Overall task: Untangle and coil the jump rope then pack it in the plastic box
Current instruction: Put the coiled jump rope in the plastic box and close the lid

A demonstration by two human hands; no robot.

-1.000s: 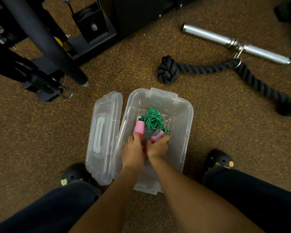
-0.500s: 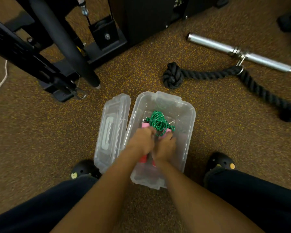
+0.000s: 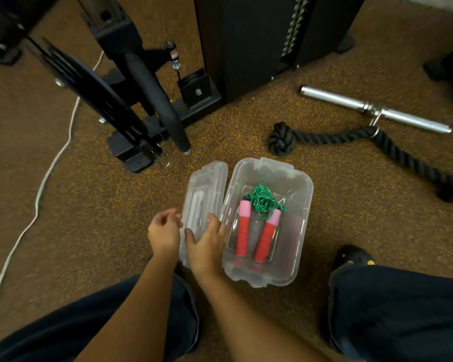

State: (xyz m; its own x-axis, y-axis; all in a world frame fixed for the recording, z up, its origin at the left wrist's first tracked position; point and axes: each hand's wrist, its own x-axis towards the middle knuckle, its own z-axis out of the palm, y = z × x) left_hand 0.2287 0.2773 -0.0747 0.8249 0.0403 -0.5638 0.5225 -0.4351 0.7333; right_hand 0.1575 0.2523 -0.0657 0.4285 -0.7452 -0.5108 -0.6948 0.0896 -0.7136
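Observation:
The clear plastic box (image 3: 307, 205) stands open on the floor between my feet. Inside it lies the jump rope: a bundled green cord (image 3: 263, 202) at the far end and two red-and-pink handles (image 3: 242, 232) side by side. The clear lid (image 3: 207, 182) lies just left of the box. My right hand (image 3: 207, 244) rests on the lid's near half with fingers relaxed and spread. My left hand (image 3: 164, 231) is at the lid's left edge, fingers loosely curled; I cannot tell if it touches the lid. Neither hand touches the rope.
A black gym machine frame (image 3: 141, 105) and weight stack (image 3: 259, 40) stand behind the box. A thick black knotted rope (image 3: 324, 138) clipped to a chrome bar (image 3: 372, 109) lies at the right. A white cord (image 3: 45, 176) runs along the left floor. My shoe (image 3: 353, 256) is by the box.
Both hands let go of the handles, left the box and moved left to the lid. The jump rope now lies free in the box. The view has tilted up.

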